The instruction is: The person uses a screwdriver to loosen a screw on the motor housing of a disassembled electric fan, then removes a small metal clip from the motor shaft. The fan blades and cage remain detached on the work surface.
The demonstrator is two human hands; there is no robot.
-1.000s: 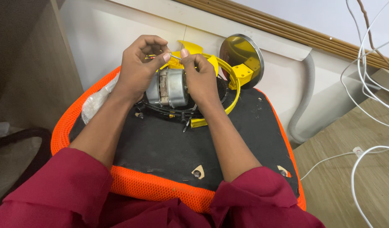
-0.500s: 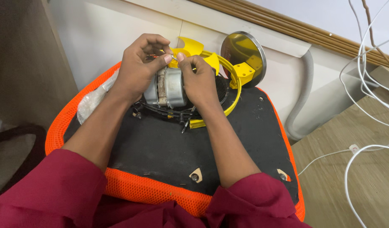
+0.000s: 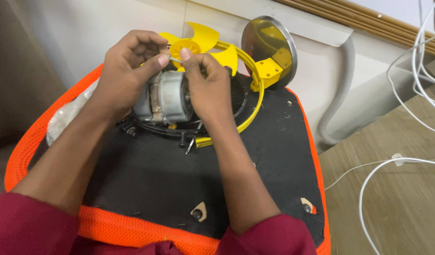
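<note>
Nearest you, the black board with orange mesh rim point(image 3: 52, 156) serves as work surface, bare at the near end. Further on, your left hand point(image 3: 120, 80) cradles the grey motor point(image 3: 168, 97), steadying it over the black grille point(image 3: 236, 97). Your right hand point(image 3: 205, 85) pinches narrow at the thin shaft point(image 3: 176, 60), fingertips meeting the left thumb. Beyond, the yellow fan blade point(image 3: 198, 40) sits on that shaft; the yellow ring point(image 3: 257, 89) and round mirror-like disc point(image 3: 269, 45) lean against the wall.

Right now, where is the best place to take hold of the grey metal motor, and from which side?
Grip the grey metal motor around its round body, coming from above. The body lies sideways and its curved top is bare between the left hand and right hand; the thin shaft end by the yellow plastic fan blade is crowded with fingers.
</note>
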